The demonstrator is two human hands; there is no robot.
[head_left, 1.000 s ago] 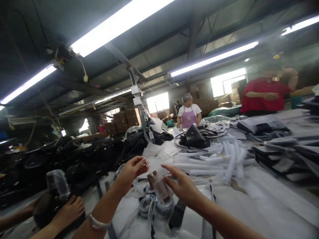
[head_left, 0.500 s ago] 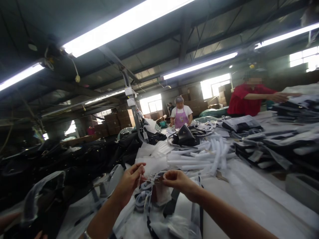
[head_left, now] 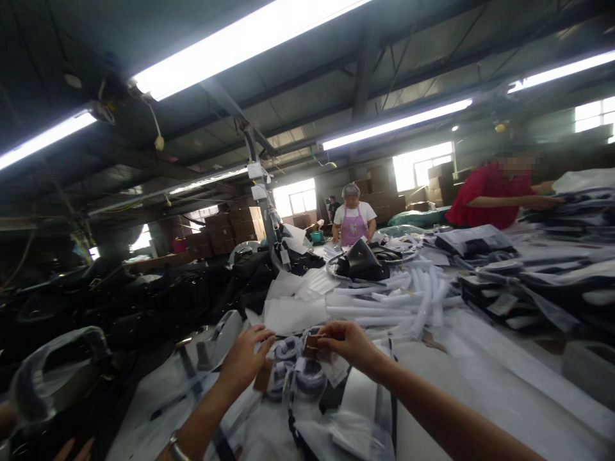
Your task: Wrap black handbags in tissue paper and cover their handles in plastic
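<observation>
My left hand (head_left: 245, 357) hovers low over the table, fingers curled near a brown tag beside two wrapped rolls of strap (head_left: 298, 374). My right hand (head_left: 346, 342) is pinched on a small brown tag in a clear sleeve (head_left: 313, 344), held just above the rolls. Whether the left fingers grip anything is hard to make out. Clear plastic bags (head_left: 355, 429) lie under and in front of both hands.
White foam tubes (head_left: 413, 301) and foam sheets (head_left: 293, 314) lie beyond my hands. Black bags (head_left: 144, 301) pile up at left, bagged stacks (head_left: 538, 282) at right. A tape dispenser (head_left: 218, 342) sits left. A person in a purple apron (head_left: 353, 221) and another in red (head_left: 494, 195) stand farther off.
Both hands dropped from chest height to the rolls on the table. The tag, earlier hanging between both hands, is now pinched in the right hand; the left slid down and away.
</observation>
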